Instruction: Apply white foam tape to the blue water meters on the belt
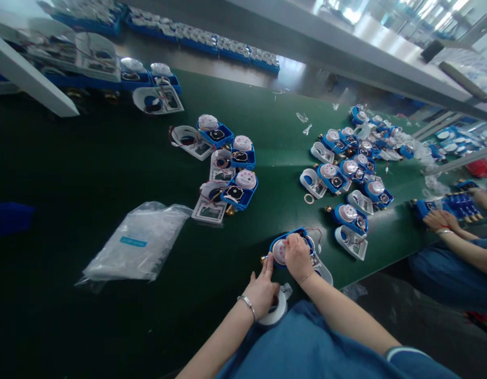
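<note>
a blue plastic meter with a round white dial (278,253) lies under the right hand (298,257), fingers bunched, what they pinch i cannot tell; the left hand (262,292), thumb and forefinger spread, touches its left end.

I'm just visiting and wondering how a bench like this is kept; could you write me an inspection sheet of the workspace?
Surface: green tabletop, with grouped blue units and white covers standing on it.
Job's things: blue unit with a round pale dial under the hands; white cover beside it.
Clutter: clear plastic bag, plastic scraps, a loose ring, a white roll by the left hand.
Hands: left hand has a fingertip at the unit's edge; right hand works on top, grip hidden.
Cables: thin red wire with a white connector.
Surroundings: overhead shelf; a co-worker's hands at right.
</note>
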